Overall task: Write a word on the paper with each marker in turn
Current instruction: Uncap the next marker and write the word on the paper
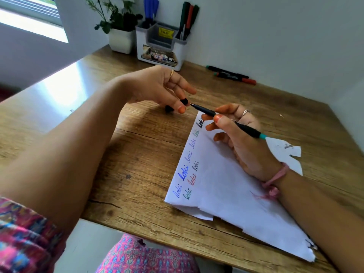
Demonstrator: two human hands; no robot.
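Wooden desk (137, 154) against pale wall (275, 36), sunlit window (29, 12) at left.

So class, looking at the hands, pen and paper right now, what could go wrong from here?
1. The pen in the right hand is uncapped; its tip could mark the left hand's fingers, which pinch the cap.
2. The right hand rests on the paper near the written words; fresh ink might smear.
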